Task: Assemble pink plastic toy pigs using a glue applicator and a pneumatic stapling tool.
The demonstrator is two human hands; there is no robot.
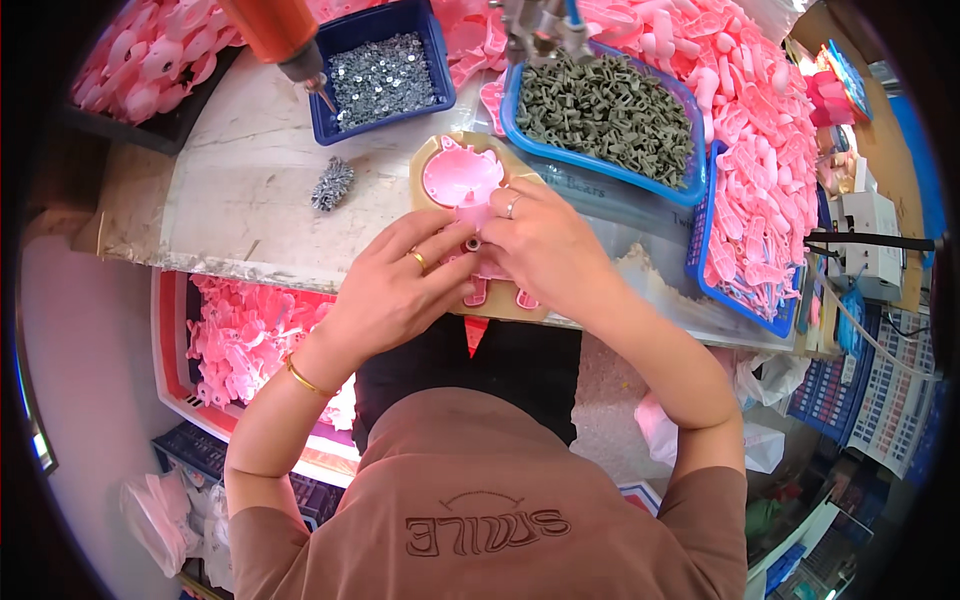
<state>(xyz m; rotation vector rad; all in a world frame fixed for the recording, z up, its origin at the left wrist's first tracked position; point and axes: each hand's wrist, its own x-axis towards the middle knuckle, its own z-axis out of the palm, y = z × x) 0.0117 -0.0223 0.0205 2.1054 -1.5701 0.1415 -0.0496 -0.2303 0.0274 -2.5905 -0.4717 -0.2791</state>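
A pink plastic toy body shell (463,172) lies on a tan holding board (427,150) at the table's front edge. It has a round hollow head with ear-like points and small feet at the bottom. My left hand (405,275) curls over the shell's left side, fingertips at its middle. Opposite it, the fingers of my right hand (545,240) are bent and pressed together at the shell's upper middle. Between the fingertips shows a small dark round piece (473,243) with a light centre. The fingers partly cover the middle of the shell.
Screws fill a dark blue bin (447,85); a screw clump (332,184) lies left of the board. An orange power screwdriver (275,35) hangs above. Grey-green clips fill a blue tray (690,185). Pink parts fill a blue basket (700,250) and a red-rimmed crate (170,345).
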